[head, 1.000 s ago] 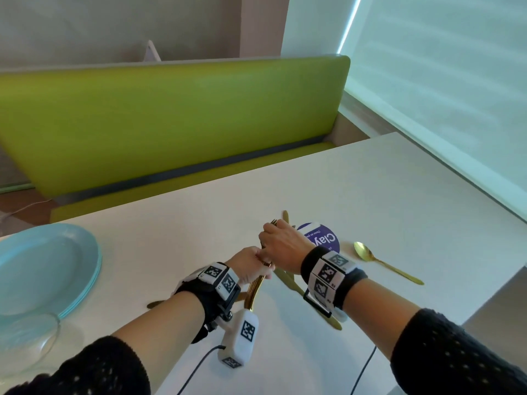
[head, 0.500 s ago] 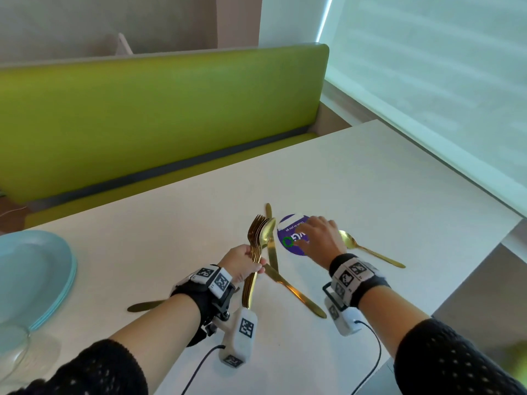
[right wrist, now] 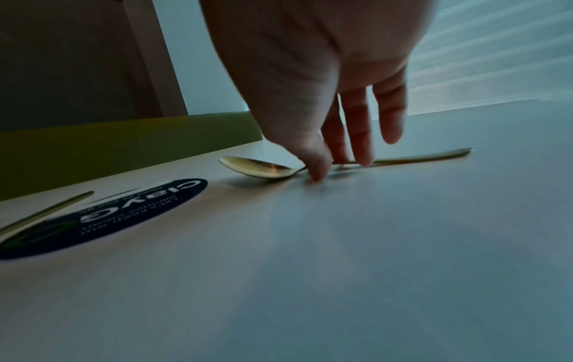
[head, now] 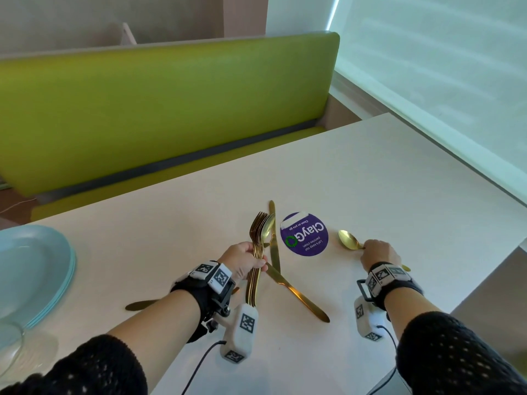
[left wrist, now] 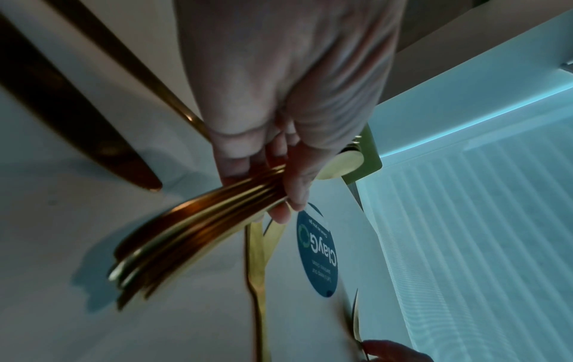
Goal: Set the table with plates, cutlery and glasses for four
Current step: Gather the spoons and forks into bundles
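Note:
My left hand (head: 251, 260) grips a bundle of gold forks with one spoon (head: 258, 238), the heads pointing away from me; the left wrist view shows the fingers (left wrist: 285, 186) wrapped around the handles (left wrist: 192, 230). A single gold spoon (head: 348, 239) lies on the white table (head: 399, 181) to the right of a round purple sticker (head: 305, 233). My right hand (head: 368, 248) is down on that spoon. In the right wrist view the thumb (right wrist: 316, 164) and fingers pinch the spoon (right wrist: 257, 167) at its neck, and it lies flat on the table.
Two gold knives (head: 299, 295) lie crossed between my hands, and a third (head: 139, 305) lies under my left forearm. A stack of light blue plates (head: 34, 269) and a clear glass (head: 11, 346) are at the left edge. A green bench (head: 159, 109) runs along the far side.
My right hand left the bundle, crossed over the sticker to the right and came down on the lone spoon. The left hand kept its grip on the forks.

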